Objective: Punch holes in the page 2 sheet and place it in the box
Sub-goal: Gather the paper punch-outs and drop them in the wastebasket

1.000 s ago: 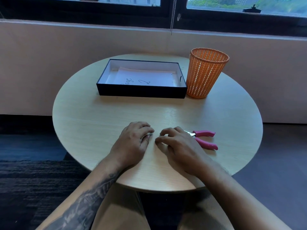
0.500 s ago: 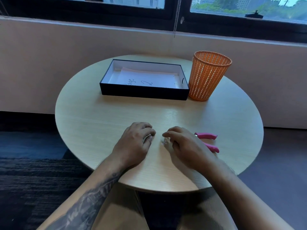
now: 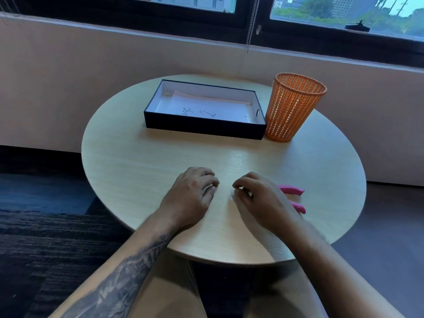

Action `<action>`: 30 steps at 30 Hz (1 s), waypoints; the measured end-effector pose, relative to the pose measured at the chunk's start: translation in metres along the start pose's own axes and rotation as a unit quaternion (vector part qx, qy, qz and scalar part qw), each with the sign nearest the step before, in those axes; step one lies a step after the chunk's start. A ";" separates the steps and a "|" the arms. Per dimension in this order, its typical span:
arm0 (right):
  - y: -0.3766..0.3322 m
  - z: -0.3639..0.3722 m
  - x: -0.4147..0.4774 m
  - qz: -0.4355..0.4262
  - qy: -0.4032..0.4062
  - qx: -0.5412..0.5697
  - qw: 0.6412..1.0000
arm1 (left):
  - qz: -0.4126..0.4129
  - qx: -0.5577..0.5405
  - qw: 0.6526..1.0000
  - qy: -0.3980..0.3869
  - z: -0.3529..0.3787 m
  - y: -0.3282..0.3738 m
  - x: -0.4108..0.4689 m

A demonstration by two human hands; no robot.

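The page 2 sheet (image 3: 206,108) is lying flat inside the box (image 3: 204,127), its long axis running left to right along the box's own long axis. The handwriting is reading upright toward the person, so the top edge of the sheet is pointing away, toward the window (image 3: 344,12). Near its right short edge 1 or 2 small dark marks are showing; whether they are punched holes is too small to tell. The box is sitting at the far side of the round table (image 3: 137,171), with the orange mesh basket (image 3: 293,109) standing upright just beside its right end.

Both hands are resting palm down on the near part of the table, close together but apart. The left hand (image 3: 190,198) is lying with its fingers curled loosely under, holding nothing. The right hand (image 3: 261,200) is also curling its fingers, gripping nothing that can be seen. The pink-handled punch (image 3: 293,196) is lying on the table just behind the right hand, partly hidden by it, its 2 handles pointing right and spread slightly apart.
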State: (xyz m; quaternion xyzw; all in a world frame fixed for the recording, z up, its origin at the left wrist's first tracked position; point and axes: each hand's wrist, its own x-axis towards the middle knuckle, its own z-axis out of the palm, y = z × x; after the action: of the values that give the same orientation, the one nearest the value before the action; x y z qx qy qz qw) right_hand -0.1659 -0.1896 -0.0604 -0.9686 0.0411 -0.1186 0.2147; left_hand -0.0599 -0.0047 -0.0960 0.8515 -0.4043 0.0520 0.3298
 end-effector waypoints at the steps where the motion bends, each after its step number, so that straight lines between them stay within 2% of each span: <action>1: 0.001 -0.002 -0.001 0.004 -0.006 -0.003 1.000 | -0.001 -0.001 1.000 0.000 0.000 0.000 0.000; 6: -0.004 -0.005 0.000 -0.016 -0.037 -0.049 0.998 | 0.005 0.006 1.000 0.002 0.000 0.000 0.000; 14: -0.015 0.000 0.011 -0.052 -0.027 -0.188 0.980 | 0.010 0.017 1.000 0.002 0.000 0.002 -0.001; 22: -0.018 0.005 0.015 -0.109 -0.006 -0.254 0.961 | 0.012 0.023 1.000 0.004 0.000 0.003 -0.001; 26: -0.010 0.007 0.013 -0.124 0.007 -0.221 0.967 | 0.011 0.022 1.000 0.005 0.001 0.002 -0.002; 30: 0.002 -0.011 0.011 -0.059 0.003 -0.082 0.995 | 0.003 0.004 1.000 0.003 0.000 0.001 -0.001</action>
State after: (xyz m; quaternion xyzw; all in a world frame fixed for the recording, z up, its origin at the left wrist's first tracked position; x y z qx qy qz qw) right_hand -0.1582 -0.1974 -0.0497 -0.9832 -0.0059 -0.1306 0.1273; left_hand -0.0613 -0.0046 -0.0961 0.8512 -0.4061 0.0569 0.3276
